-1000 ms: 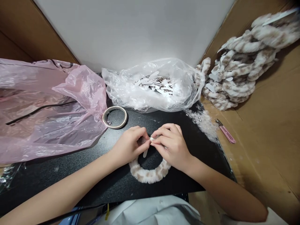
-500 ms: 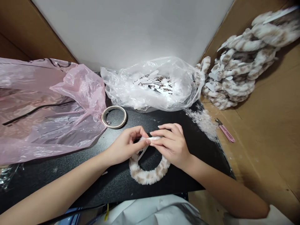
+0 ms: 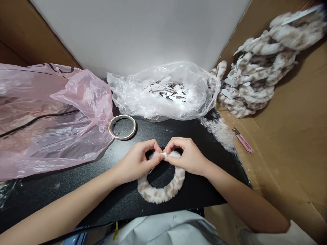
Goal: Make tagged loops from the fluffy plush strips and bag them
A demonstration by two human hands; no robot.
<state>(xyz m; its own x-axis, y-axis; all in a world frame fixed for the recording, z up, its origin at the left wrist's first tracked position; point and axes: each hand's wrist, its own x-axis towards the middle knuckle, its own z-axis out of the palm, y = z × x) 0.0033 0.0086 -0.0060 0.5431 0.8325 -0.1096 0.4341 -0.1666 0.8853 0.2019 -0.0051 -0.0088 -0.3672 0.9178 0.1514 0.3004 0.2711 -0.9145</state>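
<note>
A fluffy white ring with light brown spots (image 3: 161,194), like a plush headband, lies near the front of the black table. At its far side my left hand (image 3: 139,160) pinches it between thumb and forefinger. My right hand (image 3: 189,156) pinches the same spot from the right, fingertips almost touching the left ones. Between the fingertips shows a small white strip (image 3: 164,154), perhaps tape or a tag; its lower layers are hidden by the fingers.
A roll of tape (image 3: 122,127) lies behind my left hand, against a pink plastic bag (image 3: 84,98). A clear bag (image 3: 127,98) holds many white tags. Spotted fluffy rings (image 3: 258,78) are piled at right. Near them lie a pink cutter (image 3: 244,141) and scattered fluff (image 3: 219,131).
My right hand's fingers have curled from spread out into a pinch at the white strip. The left hand keeps its pinch. The view has shifted slightly.
</note>
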